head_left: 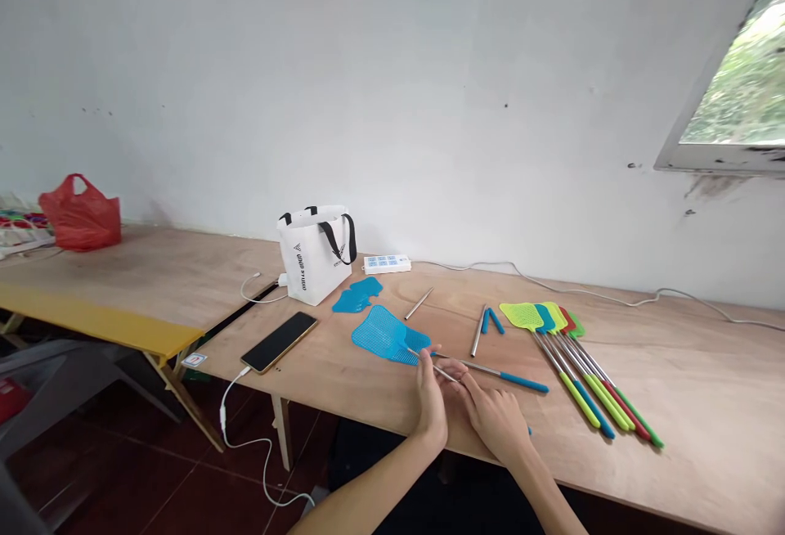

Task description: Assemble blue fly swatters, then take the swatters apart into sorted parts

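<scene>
My left hand (430,397) and my right hand (491,414) meet at the near edge of the wooden table (705,404). Both pinch a thin metal rod (446,372) joined to a blue fly swatter head (385,335) lying flat on the table. Just beyond my fingers lies a second rod with a blue grip (500,372). Farther back lie a loose metal rod (419,303), another rod with blue grips (486,325) and more blue swatter heads (357,295).
Several finished swatters with green, blue and red handles (582,371) lie fanned out at right. A white tote bag (315,254), a power strip (387,263), and a phone (280,341) on a white cable sit left of my hands. A red plastic bag (80,213) is far left.
</scene>
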A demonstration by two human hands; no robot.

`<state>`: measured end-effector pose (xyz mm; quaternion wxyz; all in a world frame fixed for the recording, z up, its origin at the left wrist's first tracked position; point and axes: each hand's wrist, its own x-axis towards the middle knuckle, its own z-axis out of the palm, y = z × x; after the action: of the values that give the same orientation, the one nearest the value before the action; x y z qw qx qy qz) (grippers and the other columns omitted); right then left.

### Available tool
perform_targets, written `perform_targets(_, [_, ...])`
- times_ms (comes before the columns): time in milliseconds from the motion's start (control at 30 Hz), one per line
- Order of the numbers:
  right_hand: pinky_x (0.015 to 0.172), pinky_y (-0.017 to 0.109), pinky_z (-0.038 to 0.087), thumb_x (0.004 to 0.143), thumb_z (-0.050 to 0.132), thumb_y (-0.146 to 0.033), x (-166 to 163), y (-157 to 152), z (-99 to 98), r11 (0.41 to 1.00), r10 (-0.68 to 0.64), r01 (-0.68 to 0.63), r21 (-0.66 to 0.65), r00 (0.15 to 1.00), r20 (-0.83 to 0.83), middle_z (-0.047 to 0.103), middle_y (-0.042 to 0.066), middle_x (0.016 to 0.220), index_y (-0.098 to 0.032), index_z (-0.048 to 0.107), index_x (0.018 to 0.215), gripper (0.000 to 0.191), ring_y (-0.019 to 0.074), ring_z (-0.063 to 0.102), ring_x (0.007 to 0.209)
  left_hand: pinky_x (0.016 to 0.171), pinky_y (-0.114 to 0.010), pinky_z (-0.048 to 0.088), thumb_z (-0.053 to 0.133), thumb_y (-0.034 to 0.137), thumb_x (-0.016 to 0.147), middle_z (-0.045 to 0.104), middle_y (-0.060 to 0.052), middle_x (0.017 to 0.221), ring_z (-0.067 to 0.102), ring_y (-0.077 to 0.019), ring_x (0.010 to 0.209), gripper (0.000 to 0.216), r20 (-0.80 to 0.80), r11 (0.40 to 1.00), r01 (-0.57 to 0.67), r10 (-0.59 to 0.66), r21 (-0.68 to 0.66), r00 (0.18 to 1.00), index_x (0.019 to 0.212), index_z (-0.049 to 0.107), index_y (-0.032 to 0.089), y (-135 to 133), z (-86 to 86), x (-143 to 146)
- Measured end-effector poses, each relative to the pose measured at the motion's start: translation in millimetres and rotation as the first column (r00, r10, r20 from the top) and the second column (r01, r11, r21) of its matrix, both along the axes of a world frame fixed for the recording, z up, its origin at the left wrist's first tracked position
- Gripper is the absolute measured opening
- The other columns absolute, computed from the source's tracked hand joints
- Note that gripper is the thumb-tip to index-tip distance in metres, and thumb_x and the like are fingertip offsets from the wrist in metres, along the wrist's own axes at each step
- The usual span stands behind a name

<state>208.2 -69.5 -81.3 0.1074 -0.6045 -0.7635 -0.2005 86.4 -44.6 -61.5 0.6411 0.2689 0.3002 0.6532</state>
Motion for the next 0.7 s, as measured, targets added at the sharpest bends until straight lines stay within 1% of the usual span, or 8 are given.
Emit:
perform_targets(100, [0.051, 0.029, 0.024, 0.106, 0.033, -0.041, 0.4, 0.4, -0.2, 0.999, 0.011, -0.011, -0.03, 1.0, 0.0, 0.076, 0.005, 0.073, -0.026, 0.067, 0.118, 0.038, 0.0231, 0.069, 0.059, 0.063, -0.032, 0.05, 0.06, 0.077, 0.083, 0.068, -0.003, 0.074, 0.07, -0.0244, 0.074, 0.069, 0.028, 0.999, -0.032, 0.032, -0.011, 0.999, 0.12, 0.05, 0.019, -0.4, 2.9, -1.0])
perform_targets(200, [0.052, 0.029, 0.027, 0.105, 0.034, -0.041, -0.9, -0.5, 1.3, 1.0, 0.013, -0.014, -0.023, 0.999, -0.031, 0.076, 0.006, 0.074, -0.025, 0.067, 0.117, 0.038, 0.0238, 0.07, 0.059, 0.056, -0.029, 0.048, 0.059, 0.077, 0.084, 0.065, 0.0, 0.07, 0.067, -0.0215, 0.063, 0.069, 0.047, 0.999, -0.046, 0.046, -0.008, 0.998, 0.121, 0.048, 0.02, -0.1, 6.6, -2.4])
perform_targets(300, [0.052, 0.029, 0.028, 0.106, 0.033, -0.041, -2.6, -1.8, 3.4, 1.0, -0.004, 0.003, -0.02, 0.999, -0.032, 0.076, 0.006, 0.073, -0.025, 0.067, 0.114, 0.038, 0.0233, 0.07, 0.059, 0.054, -0.028, 0.048, 0.053, 0.08, 0.085, 0.064, 0.0, 0.07, 0.064, -0.0196, 0.057, 0.068, 0.06, 0.998, -0.059, 0.059, -0.006, 0.996, 0.118, 0.048, 0.02, 1.6, 8.2, -3.5])
perform_targets(367, [0.052, 0.028, 0.026, 0.106, 0.034, -0.041, -3.3, -2.2, 4.3, 1.0, -0.009, 0.008, -0.018, 1.0, -0.015, 0.076, 0.005, 0.073, -0.025, 0.066, 0.113, 0.037, 0.0228, 0.07, 0.06, 0.056, -0.029, 0.048, 0.053, 0.079, 0.085, 0.064, 0.0, 0.069, 0.063, -0.0188, 0.056, 0.066, 0.049, 0.998, -0.068, 0.068, 0.004, 0.996, 0.114, 0.049, 0.02, 3.7, 8.3, -4.8])
perform_targets(467, [0.053, 0.029, 0.024, 0.107, 0.033, -0.041, -3.7, -1.7, 4.7, 1.0, -0.001, 0.001, -0.014, 0.999, -0.037, 0.075, 0.004, 0.071, -0.025, 0.065, 0.111, 0.037, 0.0229, 0.07, 0.061, 0.06, -0.03, 0.05, 0.068, 0.071, 0.081, 0.062, 0.001, 0.068, 0.063, -0.0175, 0.057, 0.06, 0.061, 0.996, -0.084, 0.083, 0.016, 0.995, 0.107, 0.053, 0.018, 8.7, 8.9, -8.9])
perform_targets(567, [0.052, 0.03, 0.023, 0.107, 0.029, -0.042, -3.5, -0.4, 4.0, 1.0, 0.012, -0.013, -0.015, 0.996, -0.091, 0.073, 0.003, 0.067, -0.023, 0.065, 0.101, 0.041, 0.0236, 0.07, 0.059, 0.064, -0.029, 0.051, 0.084, 0.058, 0.071, 0.06, 0.002, 0.07, 0.06, -0.0147, 0.061, 0.057, 0.15, 0.995, -0.104, 0.103, 0.004, 0.983, 0.101, 0.055, 0.018, 14.9, 11.2, -15.0])
perform_targets(633, [0.052, 0.031, 0.023, 0.108, 0.027, -0.043, -2.9, 0.3, 3.3, 1.0, 0.02, -0.021, -0.003, 0.995, -0.099, 0.073, 0.004, 0.066, -0.023, 0.064, 0.1, 0.043, 0.0241, 0.069, 0.059, 0.062, -0.027, 0.049, 0.087, 0.055, 0.07, 0.058, 0.003, 0.07, 0.056, -0.0125, 0.06, 0.055, 0.203, 0.996, -0.09, 0.087, 0.003, 0.975, 0.098, 0.056, 0.018, 18.7, 13.5, -18.5])
perform_targets(700, [0.052, 0.03, 0.024, 0.107, 0.027, -0.044, -2.4, 0.8, 2.6, 1.0, 0.019, -0.018, 0.018, 0.995, -0.095, 0.073, 0.004, 0.067, -0.023, 0.065, 0.102, 0.044, 0.0241, 0.069, 0.059, 0.056, -0.024, 0.043, 0.084, 0.057, 0.075, 0.052, 0.004, 0.064, 0.048, -0.0098, 0.054, 0.051, 0.23, 0.998, -0.064, 0.059, 0.013, 0.971, 0.094, 0.057, 0.018, 21.5, 15.9, -20.3])
